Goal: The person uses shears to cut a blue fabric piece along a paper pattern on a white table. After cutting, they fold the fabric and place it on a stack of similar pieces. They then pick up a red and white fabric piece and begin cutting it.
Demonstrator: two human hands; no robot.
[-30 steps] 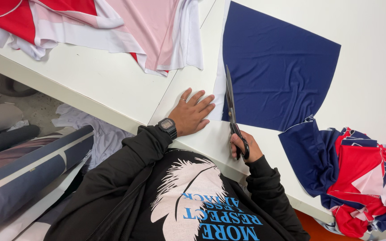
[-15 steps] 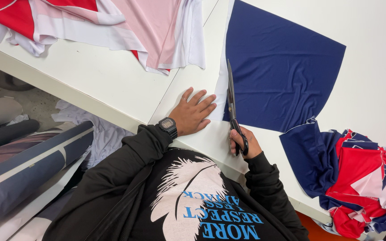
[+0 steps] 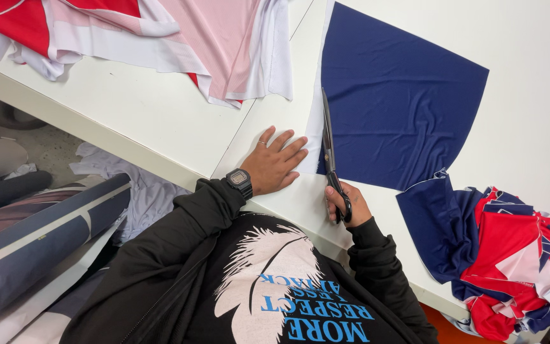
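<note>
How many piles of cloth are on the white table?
2: a pink, red and white pile at the table's far left, a red and navy pile at its right edge. More may lie out of view.

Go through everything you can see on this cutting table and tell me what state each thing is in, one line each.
Navy blue fabric panel: spread flat, slightly wrinkled, white strip along its left edge.
Black-handled scissors: blades nearly closed, lying along the navy panel's left edge.
Right hand: grip closed on the scissors' handles.
Left hand: open, pressed flat on the white strip.
Red, white and pink fabric pile: heaped loosely.
Red and navy cut pieces: stacked untidily at the table edge.
</note>
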